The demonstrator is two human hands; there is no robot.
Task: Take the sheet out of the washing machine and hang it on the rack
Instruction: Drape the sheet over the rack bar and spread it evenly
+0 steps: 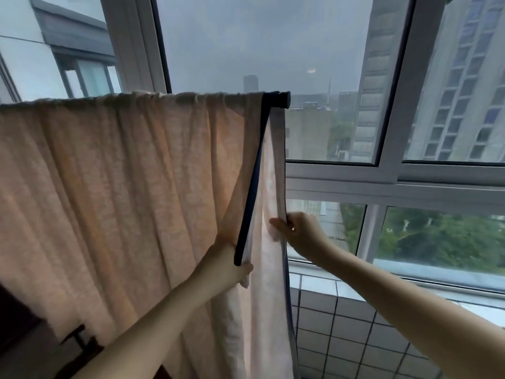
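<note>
Two hands up at the right-hand edge of the sheet (123, 187). With the left hand (228, 266), fingers curled round the near layer's dark blue border (252, 192), gripping it low down. With the right hand (297, 233), at 2 o'clock from the left and just beside it, pinching the far layer's edge between thumb and fingers. Between the two grips, the layers held apart in a narrow V, closing toward 12 o'clock at the bar (284, 99). Peach-pink cloth draped over that dark rack bar, gathered in folds along the top, hanging down both sides and spreading toward 9 o'clock out of view. Bar end bare, poking out just past the border. Behind, at 3 o'clock, a white window frame (341, 173); lower, at 5 o'clock, a tiled wall (341, 337). Beyond the glass, grey tower blocks (464, 91) and trees (437, 242).
</note>
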